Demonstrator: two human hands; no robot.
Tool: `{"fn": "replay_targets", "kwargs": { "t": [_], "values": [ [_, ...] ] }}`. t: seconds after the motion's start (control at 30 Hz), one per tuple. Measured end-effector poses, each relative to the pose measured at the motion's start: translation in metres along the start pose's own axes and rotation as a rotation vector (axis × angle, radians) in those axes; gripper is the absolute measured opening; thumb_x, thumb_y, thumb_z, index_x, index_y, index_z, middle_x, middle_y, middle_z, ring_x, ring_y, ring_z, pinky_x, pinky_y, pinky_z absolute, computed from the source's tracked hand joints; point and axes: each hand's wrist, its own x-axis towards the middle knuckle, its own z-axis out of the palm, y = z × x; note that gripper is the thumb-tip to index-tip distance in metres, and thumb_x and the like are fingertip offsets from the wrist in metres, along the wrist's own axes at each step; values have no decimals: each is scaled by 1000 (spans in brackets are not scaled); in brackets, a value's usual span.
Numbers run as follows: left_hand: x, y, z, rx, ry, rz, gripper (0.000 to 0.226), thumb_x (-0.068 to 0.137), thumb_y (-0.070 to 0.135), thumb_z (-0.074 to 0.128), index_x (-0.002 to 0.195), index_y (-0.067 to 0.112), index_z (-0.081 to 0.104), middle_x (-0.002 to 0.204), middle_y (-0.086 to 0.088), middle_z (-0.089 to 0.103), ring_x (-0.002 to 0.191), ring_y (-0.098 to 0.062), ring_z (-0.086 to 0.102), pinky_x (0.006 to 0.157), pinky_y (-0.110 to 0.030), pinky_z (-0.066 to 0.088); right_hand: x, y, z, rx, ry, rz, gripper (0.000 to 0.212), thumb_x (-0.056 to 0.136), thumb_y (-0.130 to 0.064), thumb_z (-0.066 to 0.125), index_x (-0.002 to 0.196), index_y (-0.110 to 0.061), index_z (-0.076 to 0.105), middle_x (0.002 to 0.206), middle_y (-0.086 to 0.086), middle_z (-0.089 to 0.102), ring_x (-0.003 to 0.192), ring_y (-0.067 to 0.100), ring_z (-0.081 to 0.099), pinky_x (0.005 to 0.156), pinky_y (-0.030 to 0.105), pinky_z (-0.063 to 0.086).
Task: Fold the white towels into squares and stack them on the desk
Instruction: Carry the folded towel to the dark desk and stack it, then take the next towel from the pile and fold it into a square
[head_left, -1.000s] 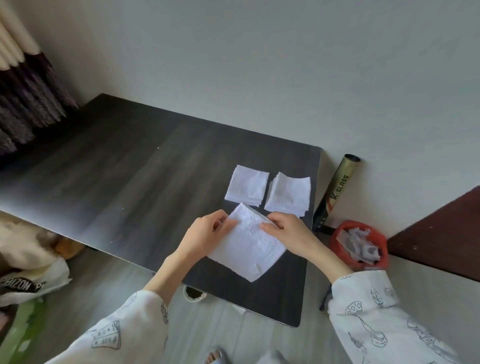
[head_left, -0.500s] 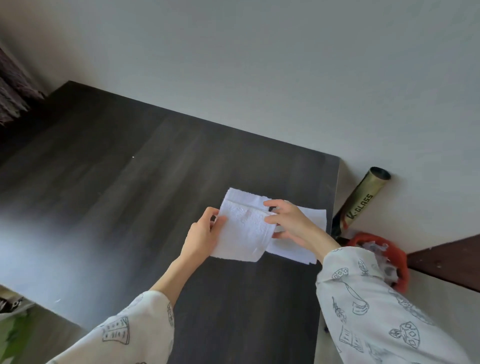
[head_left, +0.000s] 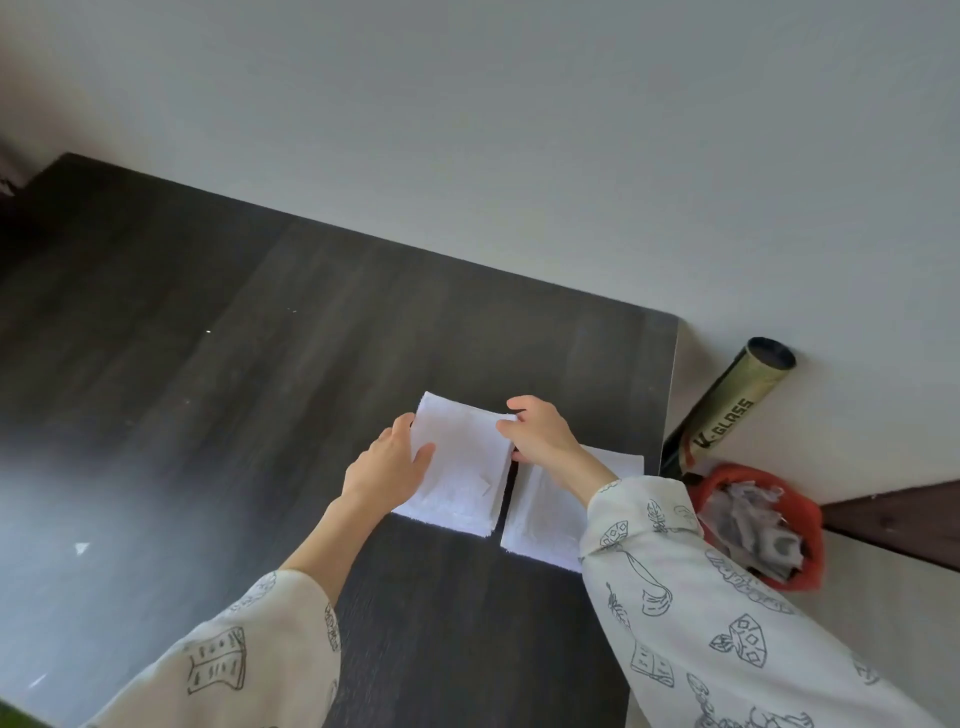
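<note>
White terry square towel (head_left: 460, 467) held at both edges by left hand (head_left: 387, 470) and right hand (head_left: 540, 436)

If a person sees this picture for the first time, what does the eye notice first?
First, the two hands, left hand and right hand, holding a folded white towel on the left pile at the dark desk's right end. Beside it lies a second pile; right of the desk stands a red bin.
</note>
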Motion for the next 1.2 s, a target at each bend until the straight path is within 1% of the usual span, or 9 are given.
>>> {"fn": "replay_targets", "kwargs": {
  "t": [0.1,0.27,0.4,0.53,0.63,0.77,0.9,1.07,1.2],
  "values": [
    [-13,2,-2,30,-33,-32,60,97,39,36,147,17,11,144,-7,34,123,-34,45,96,-44,38,-19,0,-4,18,29,-17,49,93,-17,43,141,-12,34,135,10,46,102,20,51,97,35,46],
    [-58,4,-15,49,17,12,52,97,35,36,143,17,20,141,-7,34,113,-33,52,84,-37,40,-72,8,-6,37,115,-59,43,92,-14,42,126,12,40,128,33,46,117,45,46,99,56,39],
    [-99,12,-20,-81,27,237,45,97,33,40,139,21,32,136,-4,43,111,-25,54,90,-35,44,-138,25,-8,187,191,-65,35,95,-24,43,129,-14,49,127,4,55,112,20,56,100,39,46],
    [-169,37,-9,-219,-91,556,36,97,28,41,133,22,41,115,1,56,93,-14,56,66,-14,43,-235,67,-6,338,379,-67,30,97,-30,44,125,-19,49,120,1,57,101,14,61,90,30,51],
    [-226,53,17,-274,-184,703,35,96,31,42,131,26,42,114,3,59,91,-9,59,63,-5,40,-314,111,-7,426,485,-67,29,97,-28,44,125,-19,50,113,1,62,98,15,64,87,29,52],
    [-310,85,67,-216,-410,881,39,95,33,45,133,24,38,106,6,59,90,-6,62,68,-9,46,-419,185,-10,508,682,-1,27,98,-24,43,121,-14,52,100,1,64,86,16,64,80,30,51],
    [-400,128,123,-36,-560,1086,39,95,31,45,133,22,38,104,7,58,91,-12,61,76,-19,45,-525,260,-15,631,903,67,21,97,-20,45,113,-11,55,97,9,63,71,15,60,62,19,46],
    [-517,189,197,29,-615,1263,33,94,21,50,126,17,47,96,-2,59,86,-25,62,77,-26,47,-661,360,-18,730,1105,128,18,97,-28,46,109,-19,55,94,0,66,81,20,66,74,29,51],
    [-620,237,275,39,-700,1381,22,93,18,52,113,26,48,93,-5,60,79,-27,64,75,-37,51,-768,451,-23,756,1219,192,18,97,-25,46,110,-17,55,96,2,66,80,20,66,72,29,50]
  ]
}}
